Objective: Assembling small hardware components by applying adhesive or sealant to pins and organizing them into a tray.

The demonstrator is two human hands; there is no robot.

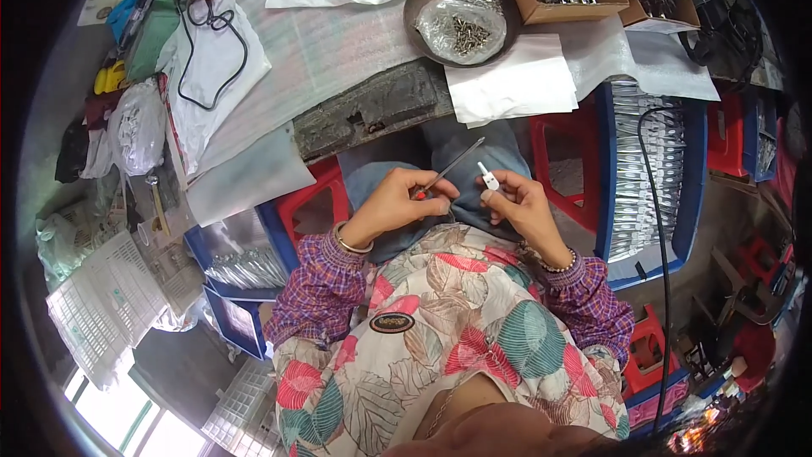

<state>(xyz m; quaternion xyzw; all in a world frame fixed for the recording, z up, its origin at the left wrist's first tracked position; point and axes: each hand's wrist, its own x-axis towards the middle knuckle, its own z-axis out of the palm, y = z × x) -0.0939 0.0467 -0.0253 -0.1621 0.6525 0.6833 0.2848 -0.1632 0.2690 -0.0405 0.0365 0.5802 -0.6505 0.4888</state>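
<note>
A screwdriver (458, 162) with a thin metal shaft and a reddish handle end is gripped in my left hand (391, 205). Its shaft slants up and to the right, and most of the handle is hidden by the fingers. Between the thumb and fingers of my right hand (531, 210) is a small white piece (488, 176) with a narrow tip and dark spots; I cannot make out its kind. The shaft's tip is near the white piece but apart from it. Both hands are above my lap, just before the table's near edge.
On the table (313, 59) a dark round bowl (414, 30) holds a plastic bag of small metal pieces (471, 36). Cardboard boxes (584, 10) of shiny metal parts stand behind. A blue crate (604, 161) with rows of silver parts is at right, crossed by a black cable (661, 228).
</note>
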